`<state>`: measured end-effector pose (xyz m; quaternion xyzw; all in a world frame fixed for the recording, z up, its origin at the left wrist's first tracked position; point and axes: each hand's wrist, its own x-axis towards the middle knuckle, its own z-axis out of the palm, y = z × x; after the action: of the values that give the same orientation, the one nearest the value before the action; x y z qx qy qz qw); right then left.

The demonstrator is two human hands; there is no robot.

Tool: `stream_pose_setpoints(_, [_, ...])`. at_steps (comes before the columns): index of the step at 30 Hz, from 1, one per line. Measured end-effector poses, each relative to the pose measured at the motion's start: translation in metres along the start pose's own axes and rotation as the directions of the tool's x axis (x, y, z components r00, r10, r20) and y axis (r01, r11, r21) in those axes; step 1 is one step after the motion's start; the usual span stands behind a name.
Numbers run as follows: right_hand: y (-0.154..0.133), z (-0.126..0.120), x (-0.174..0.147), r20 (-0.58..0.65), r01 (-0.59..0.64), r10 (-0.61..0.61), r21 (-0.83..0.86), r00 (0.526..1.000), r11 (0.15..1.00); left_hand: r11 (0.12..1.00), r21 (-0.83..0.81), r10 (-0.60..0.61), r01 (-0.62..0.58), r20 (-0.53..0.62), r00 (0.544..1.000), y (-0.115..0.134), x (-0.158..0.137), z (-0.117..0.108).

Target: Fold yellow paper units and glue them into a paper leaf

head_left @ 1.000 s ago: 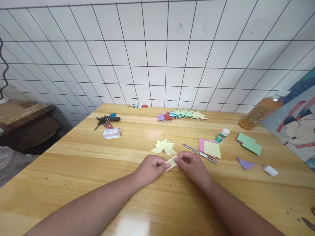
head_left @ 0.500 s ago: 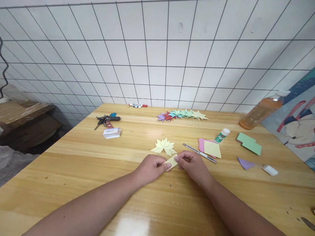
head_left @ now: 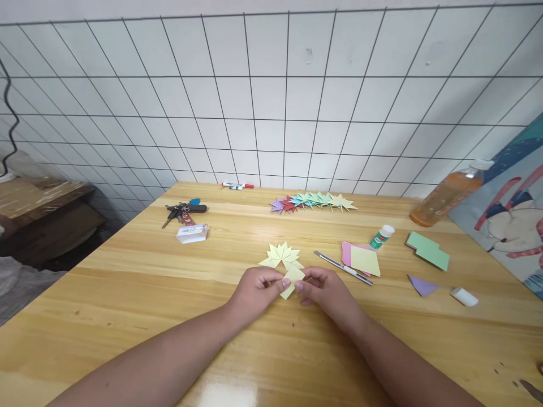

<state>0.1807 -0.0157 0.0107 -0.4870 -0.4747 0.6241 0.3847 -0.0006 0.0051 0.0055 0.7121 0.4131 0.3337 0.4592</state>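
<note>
A small piece of pale yellow paper is held between my two hands above the wooden table. My left hand pinches its left edge, thumb on top. On its right edge my right hand grips with thumb and fingers. Just behind the paper lies a fan of pointed, folded yellow paper pieces, its front partly hidden by the sheet and my hands. A slim craft knife lies behind my right hand, beside a stack of yellow and pink paper squares.
At the back lies a row of coloured folded-paper pieces and a marker. Keys and an eraser-like white box lie left. Rightward are a glue stick, green paper, a purple triangle, a white block and a bottle.
The yellow paper has gone from a narrow strip shape to a wider, square-looking one, tilted in my fingers. My right hand has shifted slightly left and down; the camera view has tipped a little upward.
</note>
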Motion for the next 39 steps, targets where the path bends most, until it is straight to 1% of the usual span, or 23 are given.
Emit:
stream_pose_setpoints(4, [-0.002,-0.001,0.001,-0.015,-0.024,0.025,0.049,1.000,0.999,1.000,0.012,-0.020,0.020,0.033,0.999,-0.001,0.000,0.001])
stream_pose_setpoints(6, [-0.003,-0.001,0.001,-0.018,-0.022,0.023,0.041,1.000,0.999,0.998,0.050,-0.051,0.049,0.037,0.998,-0.002,-0.001,0.002])
stream_pose_setpoints(8, [-0.002,-0.002,0.002,-0.007,-0.006,0.006,0.006,1.000,1.000,0.992,0.113,-0.053,0.049,0.036,0.998,-0.003,-0.002,0.003])
stream_pose_setpoints(11, [0.000,-0.001,0.000,0.019,0.064,-0.062,-0.136,0.998,0.989,0.974,0.227,0.005,-0.012,0.030,1.000,0.000,-0.005,0.003])
stream_pose_setpoints(13, [0.002,0.001,-0.002,0.046,0.123,-0.115,-0.268,0.992,0.956,0.954,0.288,0.073,-0.080,0.034,0.997,0.003,-0.006,0.002])
stream_pose_setpoints(15, [0.003,0.004,-0.004,0.068,0.161,-0.147,-0.368,0.987,0.916,0.929,0.335,0.145,-0.159,0.067,0.987,0.005,-0.007,0.002])
stream_pose_setpoints(16, [0.003,0.005,-0.005,0.066,0.164,-0.151,-0.391,0.986,0.906,0.918,0.347,0.171,-0.191,0.087,0.981,0.005,-0.007,0.001])
stream_pose_setpoints(18, [0.003,0.007,-0.005,0.044,0.126,-0.119,-0.366,0.992,0.922,0.918,0.338,0.192,-0.207,0.078,0.978,0.005,-0.007,0.001])
stream_pose_setpoints(21, [0.001,0.008,-0.004,0.034,0.041,-0.034,-0.235,0.999,0.971,0.959,0.238,0.165,-0.153,-0.031,0.986,0.004,-0.007,0.001])
stream_pose_setpoints(23, [-0.001,0.008,-0.003,0.041,0.045,-0.038,-0.196,0.998,0.980,0.981,0.157,0.130,-0.116,-0.079,0.988,0.003,-0.007,0.002])
stream_pose_setpoints(25, [-0.003,0.008,-0.003,0.026,0.097,-0.093,-0.227,0.995,0.969,0.992,0.105,0.077,-0.066,-0.103,0.992,0.002,-0.007,0.003])
stream_pose_setpoints(27, [-0.003,0.008,-0.004,0.014,0.176,-0.181,-0.318,0.983,0.932,0.993,0.117,0.045,-0.032,-0.113,0.993,0.003,-0.007,0.003])
stream_pose_setpoints(29, [-0.002,0.008,-0.004,0.039,0.255,-0.265,-0.435,0.963,0.864,0.981,0.184,0.076,-0.060,-0.082,0.994,0.004,-0.007,0.003])
stream_pose_setpoints(31, [0.001,0.009,-0.005,0.082,0.308,-0.313,-0.522,0.946,0.795,0.958,0.255,0.145,-0.132,-0.034,0.989,0.005,-0.006,0.002])
stream_pose_setpoints(33, [0.003,0.009,-0.005,0.109,0.325,-0.322,-0.564,0.941,0.759,0.941,0.278,0.199,-0.191,-0.003,0.980,0.006,-0.006,0.002])
stream_pose_setpoints(35, [0.004,0.009,-0.005,0.111,0.320,-0.316,-0.578,0.942,0.751,0.939,0.264,0.228,-0.219,-0.006,0.974,0.006,-0.006,0.002])
stream_pose_setpoints(39, [0.000,0.009,-0.005,0.085,0.273,-0.271,-0.540,0.959,0.796,0.967,0.170,0.206,-0.188,-0.094,0.974,0.005,-0.006,0.003])
